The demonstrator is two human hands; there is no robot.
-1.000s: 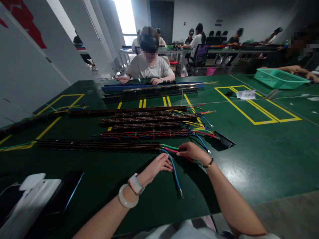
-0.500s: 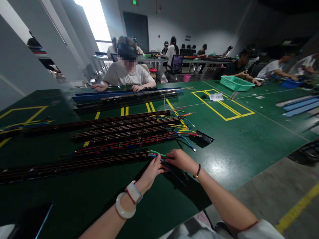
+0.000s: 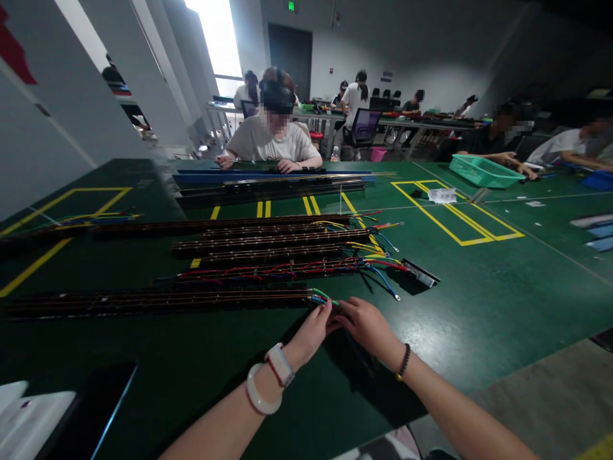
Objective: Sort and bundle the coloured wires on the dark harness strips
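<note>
At the right end of the nearest long black strip (image 3: 191, 300), which carries thin copper-coloured rods, green and blue wires (image 3: 320, 294) come out. My left hand (image 3: 310, 333) pinches these wires close to the strip's end. Just right of it, my right hand (image 3: 372, 327) has its fingers closed on the same bundle, touching the left fingertips. Dark wire ends hang below my right hand, in shadow. Behind lies another strip with red and blue wires (image 3: 268, 271), its blue lead (image 3: 383, 281) ending in a metal lug.
Several similar strips (image 3: 268, 239) lie farther back. A small black channel piece (image 3: 420, 275) rests to their right. A green basket (image 3: 486, 171) stands at the far right. Across the green table (image 3: 479, 300) sits a person (image 3: 272, 137). A dark flat panel (image 3: 96, 409) is at the near left.
The camera view has turned left, so everything sits farther right. My right hand has closed in over the wires, and the loose ends now hang more hidden beneath it.
</note>
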